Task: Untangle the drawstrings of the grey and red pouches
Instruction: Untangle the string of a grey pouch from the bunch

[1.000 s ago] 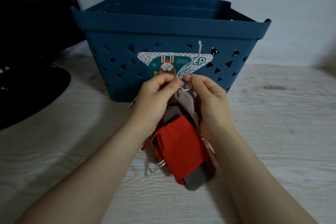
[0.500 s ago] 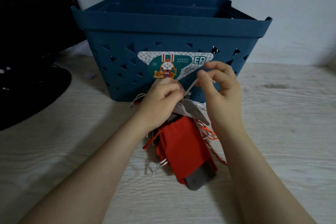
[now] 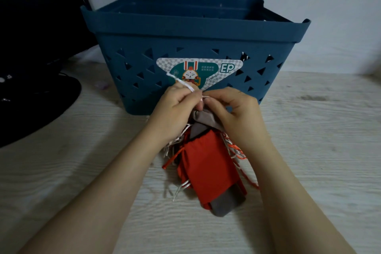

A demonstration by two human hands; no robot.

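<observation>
A bundle of pouches hangs from my hands onto the table: a red pouch (image 3: 208,165) in front, a grey pouch (image 3: 206,119) at the top under my fingers, and another grey pouch (image 3: 226,204) poking out at the bottom. White drawstrings (image 3: 179,80) and red drawstrings (image 3: 237,150) trail in tangles on both sides. My left hand (image 3: 175,109) pinches a white string that sticks up to the left. My right hand (image 3: 233,111) pinches the same knot of string right beside it, fingertips almost touching.
A dark blue plastic basket (image 3: 193,33) with triangular holes and a rabbit sticker stands just behind my hands. A black object (image 3: 31,109) lies at the left on the pale wooden table (image 3: 319,150). A white wall is behind.
My right hand, which had pulled a string up and to the right, came back down to meet my left hand. A white string end now sticks out up-left of my left hand.
</observation>
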